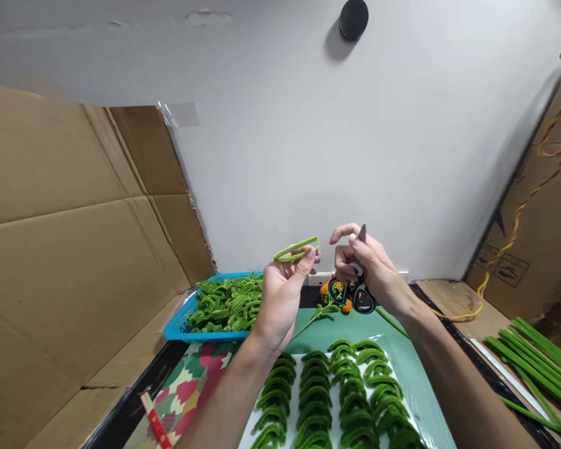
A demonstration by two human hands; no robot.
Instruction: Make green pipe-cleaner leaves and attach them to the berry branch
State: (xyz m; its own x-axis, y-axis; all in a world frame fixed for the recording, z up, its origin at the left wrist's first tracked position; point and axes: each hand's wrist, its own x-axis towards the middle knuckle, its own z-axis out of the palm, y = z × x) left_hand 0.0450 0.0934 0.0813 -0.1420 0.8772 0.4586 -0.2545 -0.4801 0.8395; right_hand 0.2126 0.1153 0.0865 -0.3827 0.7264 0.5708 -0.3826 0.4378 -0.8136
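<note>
Between the thumb and fingers of my left hand (285, 290) is a bent light-green pipe cleaner (295, 248), folded into a narrow V with its ends pointing right. My right hand (371, 262) is closed round a pair of scissors (362, 293); the black handle loops hang below the palm and the blade tip points up past the thumb. The two hands are a short gap apart, above the green mat. Below them, a white sheet (293, 430) carries several columns of curved green fuzzy pieces (315, 396).
A blue basket (180, 333) at the left holds a heap of green fuzzy leaves (229, 302). Behind my right hand lies an orange and green fuzzy flower (347, 306). Long green stems (537, 355) lie at the right. Cardboard panels (65, 218) flank the table; a red-wrapped stick (156, 424) is front left.
</note>
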